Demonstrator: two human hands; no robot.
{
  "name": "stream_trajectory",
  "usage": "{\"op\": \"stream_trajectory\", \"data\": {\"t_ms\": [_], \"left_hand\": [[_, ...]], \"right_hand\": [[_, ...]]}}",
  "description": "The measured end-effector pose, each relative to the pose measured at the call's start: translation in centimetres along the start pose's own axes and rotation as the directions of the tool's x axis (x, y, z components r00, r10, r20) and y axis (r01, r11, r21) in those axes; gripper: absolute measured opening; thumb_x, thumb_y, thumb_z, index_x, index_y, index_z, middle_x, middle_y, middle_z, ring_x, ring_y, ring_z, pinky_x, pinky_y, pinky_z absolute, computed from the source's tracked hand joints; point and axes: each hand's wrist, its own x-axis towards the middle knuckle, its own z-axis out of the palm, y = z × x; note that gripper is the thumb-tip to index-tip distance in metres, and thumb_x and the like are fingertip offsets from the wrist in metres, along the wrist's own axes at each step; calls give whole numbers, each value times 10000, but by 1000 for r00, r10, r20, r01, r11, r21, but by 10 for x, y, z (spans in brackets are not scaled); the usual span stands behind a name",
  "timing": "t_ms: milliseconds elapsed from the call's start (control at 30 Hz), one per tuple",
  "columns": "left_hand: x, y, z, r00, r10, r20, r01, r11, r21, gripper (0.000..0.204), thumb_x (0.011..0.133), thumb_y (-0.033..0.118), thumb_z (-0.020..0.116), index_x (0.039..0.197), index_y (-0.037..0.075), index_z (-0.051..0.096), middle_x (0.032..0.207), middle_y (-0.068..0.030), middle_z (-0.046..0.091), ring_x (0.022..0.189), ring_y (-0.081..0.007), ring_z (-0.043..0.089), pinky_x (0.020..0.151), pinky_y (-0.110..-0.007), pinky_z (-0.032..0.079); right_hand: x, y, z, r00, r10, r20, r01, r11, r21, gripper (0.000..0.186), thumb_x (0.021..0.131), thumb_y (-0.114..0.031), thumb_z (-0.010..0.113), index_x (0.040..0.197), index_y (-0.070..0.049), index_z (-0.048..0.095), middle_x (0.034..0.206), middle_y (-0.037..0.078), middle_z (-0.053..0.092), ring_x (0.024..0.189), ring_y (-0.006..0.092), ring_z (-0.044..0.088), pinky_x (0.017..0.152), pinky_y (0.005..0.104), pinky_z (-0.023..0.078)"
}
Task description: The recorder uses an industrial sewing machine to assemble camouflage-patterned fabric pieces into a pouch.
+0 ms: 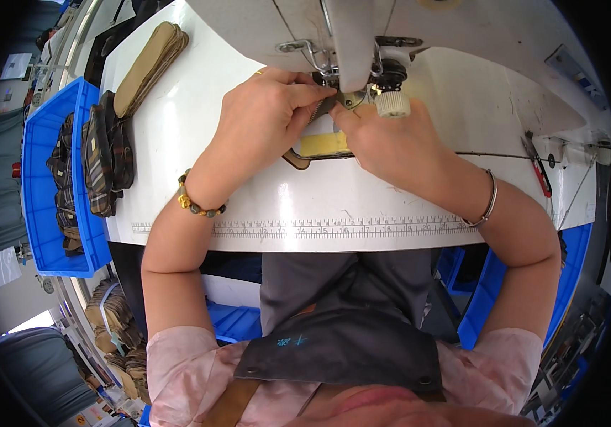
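Note:
Close under the head of a white sewing machine [354, 50], both my hands pinch a small dark fabric piece [324, 106] with a toothed-looking edge. My left hand [266, 107] closes on it from the left, thumb and index fingertips together beside the presser foot. From the other side, my right hand [394, 139] grips its right end, fingers bent and partly hidden by the machine's pale knob [393, 104]. Below my left fingers a tan rounded piece [296, 160] sticks out, the rest of it covered. A yellow strip [323, 144] lies between my hands on the machine bed.
Stacked tan insole-shaped pieces [150, 67] lie at the far left of the white table [170, 135]. Plaid fabric pieces [108, 156] sit beside a blue bin [33, 178]. Red-handled snips [539, 167] rest at the right. A printed ruler [305, 228] runs along the front edge.

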Motion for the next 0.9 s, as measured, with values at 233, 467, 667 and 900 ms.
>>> {"op": "stream_trajectory", "data": {"t_ms": [233,467,667,900], "left_hand": [[-2,-2,-5,997,-22,67,31,991,-134,232,852,126,714,1073,156,781,978,-49,713,844,-250,678,722,-357,558],[-4,-5,-3,999,3,43,6,980,-199,287,815,66,723,1085,149,776,930,-58,688,781,-256,678,704,-347,559],[-4,-4,-9,997,59,51,-49,982,-183,328,807,-93,617,1082,38,740,848,-116,643,724,-258,610,659,-335,488],[-3,-9,-6,998,48,28,-41,978,-203,350,803,-116,584,1076,39,738,812,-130,617,716,-277,598,660,-355,487]], "right_hand": [[1,1,0,999,25,38,-24,999,-33,46,776,-87,648,789,-68,687,564,94,600,539,259,655,479,375,497],[1,3,-1,999,18,39,-17,1000,-16,67,796,-90,648,802,-68,712,556,91,595,525,251,649,474,369,492],[0,-4,-5,998,28,55,-27,999,-22,113,795,-76,646,888,-52,706,544,79,588,507,236,642,458,358,485],[0,-3,-4,999,19,48,-17,999,-38,165,794,-72,643,948,-42,696,533,69,581,500,224,641,446,351,479]]}}
